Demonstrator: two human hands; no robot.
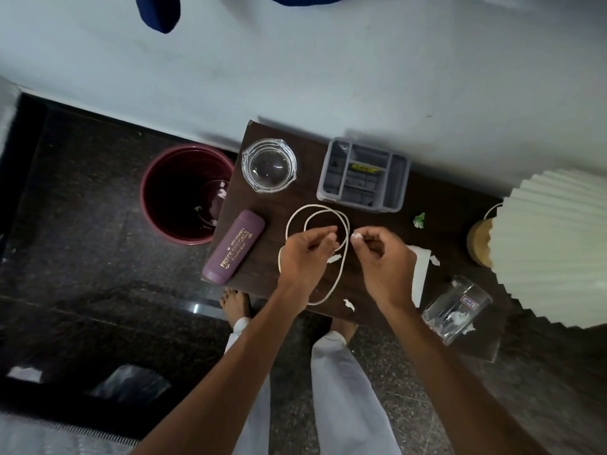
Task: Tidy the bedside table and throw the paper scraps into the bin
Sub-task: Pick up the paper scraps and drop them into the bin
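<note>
My right hand (384, 257) hovers over the middle of the dark wooden bedside table (295, 198) and pinches a small white paper scrap (356, 236) between thumb and forefinger. My left hand (305, 257) is just beside it, fingers curled, thumb and forefinger pinched on what looks like another tiny white scrap. More scraps lie loose: one under my left hand (335, 258), one near the front edge (348, 304), one by a white paper sheet (435, 260), and a green-white one (419, 221). The maroon bin (157, 205) stands on the floor left of the table.
On the table are a looped white cable (323, 210), a purple glasses case (234, 247), a glass ashtray (269, 165), a grey organiser tray (364, 175), a tipped glass tumbler (460, 307) with scraps inside, and a lamp with a pleated shade (558, 241). My feet stand at the table's front.
</note>
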